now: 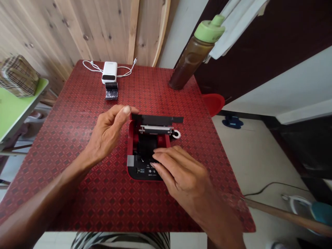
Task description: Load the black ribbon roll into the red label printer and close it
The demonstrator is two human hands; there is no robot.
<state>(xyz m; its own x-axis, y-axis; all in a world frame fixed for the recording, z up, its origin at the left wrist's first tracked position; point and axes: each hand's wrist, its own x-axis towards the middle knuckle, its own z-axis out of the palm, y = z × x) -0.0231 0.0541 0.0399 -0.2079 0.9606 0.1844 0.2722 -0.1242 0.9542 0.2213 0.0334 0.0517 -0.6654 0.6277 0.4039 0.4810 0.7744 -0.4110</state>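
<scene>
A small red and black machine point(147, 173) lies on the table with its black lid point(155, 119) raised. Inside, a pale roller bar point(156, 128) crosses the opening above a dark roll point(147, 147). My left hand point(107, 129) is at the lid's left corner, thumb in front and fingertips behind it, closed on it. Over the right side of the compartment, my right hand point(181, 166) has thumb and fingers drawn together beside the dark roll. What these fingertips pinch, if anything, is too small to make out. A white ring-shaped part point(176, 134) shows at the machine's right.
On the red patterned table point(103, 193), a white power bank point(110, 71) with a white cable and a curled black strip point(111, 91) lie at the far left. A green-capped bottle point(190, 57) stands far right. A green table point(15, 110) is at left.
</scene>
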